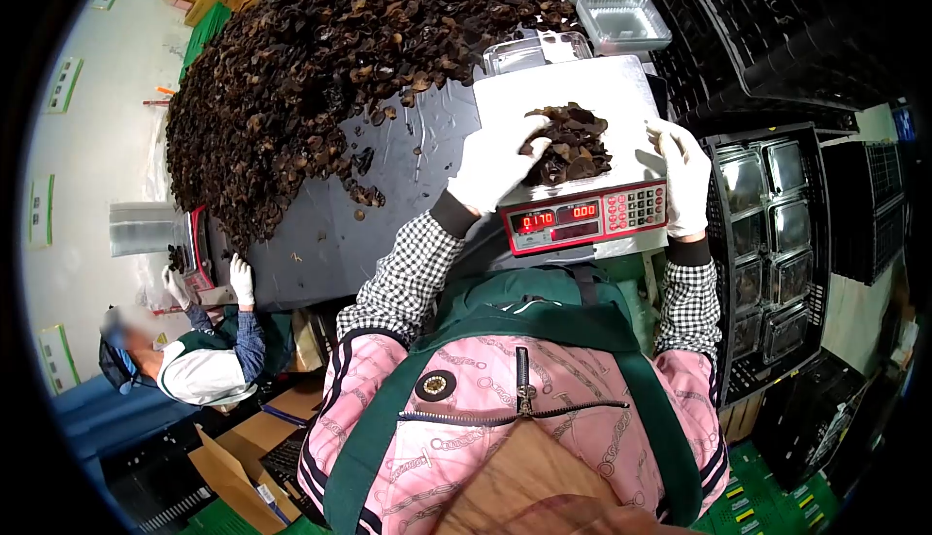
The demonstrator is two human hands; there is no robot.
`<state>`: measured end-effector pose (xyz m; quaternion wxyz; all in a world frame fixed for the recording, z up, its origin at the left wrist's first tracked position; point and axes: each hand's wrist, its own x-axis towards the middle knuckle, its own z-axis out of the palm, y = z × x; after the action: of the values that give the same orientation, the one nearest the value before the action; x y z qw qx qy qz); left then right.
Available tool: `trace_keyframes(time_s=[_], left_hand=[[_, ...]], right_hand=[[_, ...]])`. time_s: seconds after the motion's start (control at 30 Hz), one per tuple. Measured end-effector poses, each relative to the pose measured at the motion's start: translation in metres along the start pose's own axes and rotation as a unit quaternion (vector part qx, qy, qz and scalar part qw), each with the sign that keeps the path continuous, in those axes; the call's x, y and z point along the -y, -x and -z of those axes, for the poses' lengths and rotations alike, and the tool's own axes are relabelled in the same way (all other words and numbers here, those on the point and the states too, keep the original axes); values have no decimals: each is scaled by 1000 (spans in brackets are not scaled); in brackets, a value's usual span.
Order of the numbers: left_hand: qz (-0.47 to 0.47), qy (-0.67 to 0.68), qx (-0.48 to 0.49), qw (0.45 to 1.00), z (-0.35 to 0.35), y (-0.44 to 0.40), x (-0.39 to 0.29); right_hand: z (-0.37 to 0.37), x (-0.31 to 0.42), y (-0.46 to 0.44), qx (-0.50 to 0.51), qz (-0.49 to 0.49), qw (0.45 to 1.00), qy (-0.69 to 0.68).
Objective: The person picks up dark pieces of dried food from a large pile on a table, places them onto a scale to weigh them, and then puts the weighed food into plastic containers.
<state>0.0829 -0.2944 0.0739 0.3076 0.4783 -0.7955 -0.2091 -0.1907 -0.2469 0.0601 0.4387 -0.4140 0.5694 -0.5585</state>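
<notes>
A small pile of dark brown, curled wood ear mushrooms (573,147) lies on the white top of a red digital scale (589,217). The scale's lit figures read 0.170 and 0.00. My left hand (490,164), in a white glove, reaches over the scale from the left. Its thumb and fingers are apart, with the tips at the left edge of the pile. At the scale's right edge is my right hand (685,174), also gloved in white. Its fingers curve loosely beside the platform and no item shows in them.
A big heap of wood ear mushrooms (320,79) covers much of the dark table (311,244). Clear plastic trays (621,22) stand behind the scale. On the right, a black crate (723,341) holds several clear containers. A person (209,365) in white gloves works at another scale, far left.
</notes>
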Motion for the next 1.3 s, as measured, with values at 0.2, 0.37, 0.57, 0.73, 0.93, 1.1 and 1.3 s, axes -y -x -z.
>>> trace_keyframes(time_s=[0.2, 0.37, 0.57, 0.73, 0.93, 1.1, 1.3], left_hand=[[224, 278, -88, 930, 23, -38, 58], [356, 354, 108, 858, 31, -80, 103], [396, 462, 132, 782, 42, -90, 125], [219, 421, 147, 868, 82, -54, 78], [184, 171, 220, 942, 68, 13, 26], [167, 162, 77, 970, 28, 56, 21], [297, 236, 34, 925, 14, 74, 15]], right_hand=[[18, -9, 18, -26, 23, 998, 57], [8, -28, 26, 12, -27, 996, 86], [-8, -30, 29, 34, -57, 990, 125], [-11, -50, 25, 26, -123, 992, -32], [-12, -41, 23, 46, -185, 972, -138], [-14, -35, 29, 71, -161, 984, -31], [-12, -32, 31, 87, -228, 969, -47]])
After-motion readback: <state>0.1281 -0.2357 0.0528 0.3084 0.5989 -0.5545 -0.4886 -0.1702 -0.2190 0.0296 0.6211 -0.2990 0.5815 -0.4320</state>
